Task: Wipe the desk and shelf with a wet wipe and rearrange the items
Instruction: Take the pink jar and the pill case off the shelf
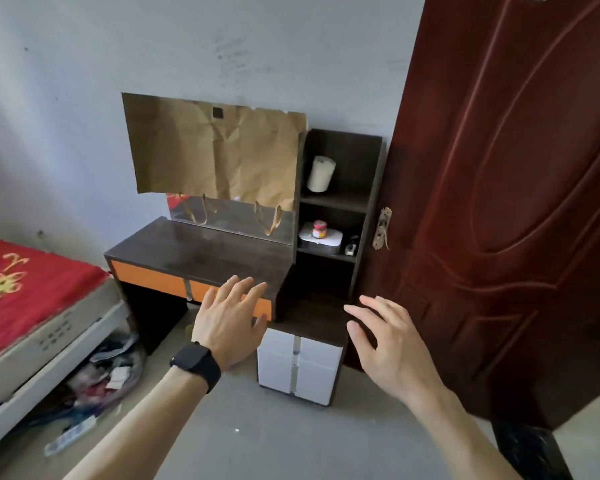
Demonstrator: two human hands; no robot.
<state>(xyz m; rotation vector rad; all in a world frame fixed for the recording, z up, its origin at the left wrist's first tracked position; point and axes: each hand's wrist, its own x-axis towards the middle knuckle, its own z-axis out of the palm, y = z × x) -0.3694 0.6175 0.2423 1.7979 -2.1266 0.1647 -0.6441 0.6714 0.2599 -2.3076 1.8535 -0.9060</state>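
Note:
A dark desk (201,251) with orange drawer fronts stands against the wall, its top bare. To its right rises a dark shelf unit (371,188). A white paper roll (321,173) stands on the upper shelf. On the middle shelf a white wet-wipe pack (329,239) lies with a small red-lidded jar (319,229) on top, and a small dark item (352,245) sits beside it. My left hand (231,318), with a black watch on the wrist, hovers open in front of the desk's drawers. My right hand (392,344) hovers open before the low side cabinet (298,365). Neither holds anything.
Brown paper (215,150) covers a mirror above the desk. A dark red door (506,202) stands right of the shelf. A bed with a red cover (25,282) is at left, with clutter and a power strip (71,436) on the floor under it.

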